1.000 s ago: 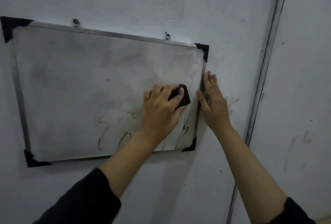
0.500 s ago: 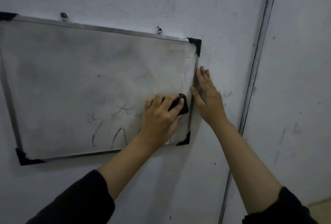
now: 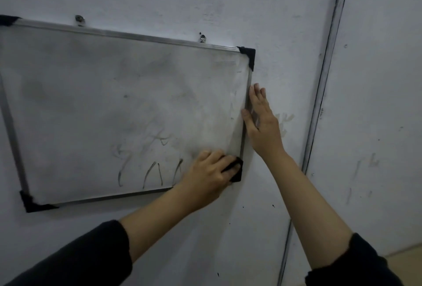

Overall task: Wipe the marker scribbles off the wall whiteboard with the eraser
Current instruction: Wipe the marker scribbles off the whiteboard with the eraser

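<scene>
- The left hand [image 3: 209,174] grips the black eraser [image 3: 235,169] at the whiteboard's [image 3: 102,102] five o'clock corner.
- The right hand [image 3: 261,123], fingers straight, presses flat on the right frame edge at three o'clock.
- Marker scribbles [image 3: 150,171] lie at nine o'clock of the eraser, just above the bottom edge.

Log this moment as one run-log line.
left hand grips eraser at whiteboard lower right corner | right hand flat, bracing right frame edge | scribbles remain along bottom

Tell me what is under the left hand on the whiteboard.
The left hand grips a black eraser at the whiteboard lower right corner. Its face and any marks beneath are covered.
</scene>
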